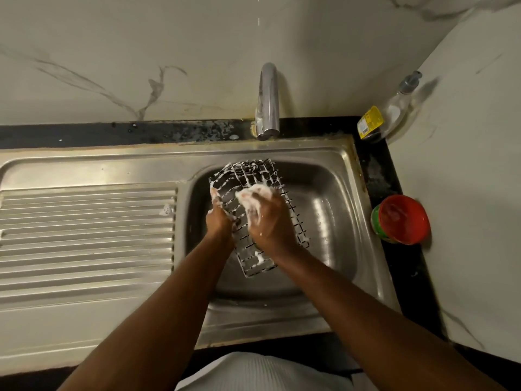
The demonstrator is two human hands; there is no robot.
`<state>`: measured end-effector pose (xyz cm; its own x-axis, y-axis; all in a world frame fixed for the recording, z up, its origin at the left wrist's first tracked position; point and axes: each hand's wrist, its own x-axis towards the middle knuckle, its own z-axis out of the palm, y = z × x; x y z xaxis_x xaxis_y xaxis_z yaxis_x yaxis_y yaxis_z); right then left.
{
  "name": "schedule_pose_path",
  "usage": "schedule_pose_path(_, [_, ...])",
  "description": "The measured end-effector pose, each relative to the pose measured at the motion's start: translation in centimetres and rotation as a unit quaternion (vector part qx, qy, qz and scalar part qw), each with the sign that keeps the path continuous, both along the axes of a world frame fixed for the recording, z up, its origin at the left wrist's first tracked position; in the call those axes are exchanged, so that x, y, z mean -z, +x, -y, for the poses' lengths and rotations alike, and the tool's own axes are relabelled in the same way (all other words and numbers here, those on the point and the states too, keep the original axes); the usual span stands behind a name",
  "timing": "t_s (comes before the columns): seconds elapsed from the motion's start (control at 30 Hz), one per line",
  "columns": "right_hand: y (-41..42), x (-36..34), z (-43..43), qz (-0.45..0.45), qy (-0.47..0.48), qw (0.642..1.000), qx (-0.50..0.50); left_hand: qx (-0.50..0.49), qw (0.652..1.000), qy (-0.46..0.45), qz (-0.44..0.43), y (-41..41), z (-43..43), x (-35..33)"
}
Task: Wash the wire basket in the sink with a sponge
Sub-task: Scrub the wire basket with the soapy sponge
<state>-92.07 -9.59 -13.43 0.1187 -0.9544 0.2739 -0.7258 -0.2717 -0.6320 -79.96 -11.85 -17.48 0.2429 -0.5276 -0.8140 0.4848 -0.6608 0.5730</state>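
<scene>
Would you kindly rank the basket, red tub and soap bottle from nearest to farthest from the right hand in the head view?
1. Basket: beneath the right hand.
2. Red tub: counter, to its right.
3. Soap bottle: back right corner.

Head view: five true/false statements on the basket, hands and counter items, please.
1. The basket is in the sink. True.
2. The right hand holds a foamy sponge against the basket. True.
3. The left hand rests flat on the drainboard. False: it grips the basket's left edge.
4. The red-lidded tub stands on the drainboard. False: it stands on the counter right of the sink.
5. Foam clings to the basket's wires. True.
</scene>
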Motion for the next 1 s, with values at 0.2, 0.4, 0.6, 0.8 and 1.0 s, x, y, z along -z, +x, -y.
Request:
schedule_pose_path(0.2, [-4.7,2.8,0.6,-0.082,0.057,0.995,0.008,-0.02,0.999,0.005,-0.046,1.0,-0.9,0.6])
schedule_pose_path(0.4, [-3.3,2.8,-1.9,-0.041,0.153,0.984,0.08,-0.054,0.998,0.025,-0.036,1.4,-1.1,1.1])
schedule_pose_path(0.6, [-6.5,2.0,-4.6,-0.021,0.029,0.999,-0.041,-0.075,0.996,0.038,-0.039,1.4,-1.4,0.5])
schedule_pose_path(0.8, [-6.1,0.8,-5.0,0.002,0.119,0.979,0.165,-0.106,0.991,0.051,-0.057,0.5,-1.3,-0.6])
schedule_pose_path(1.0, [-1.6,-1.8,-8.4,0.064,0.004,0.998,0.023,-0.096,0.994,0.056,0.024,0.1,-0.9,-1.7])
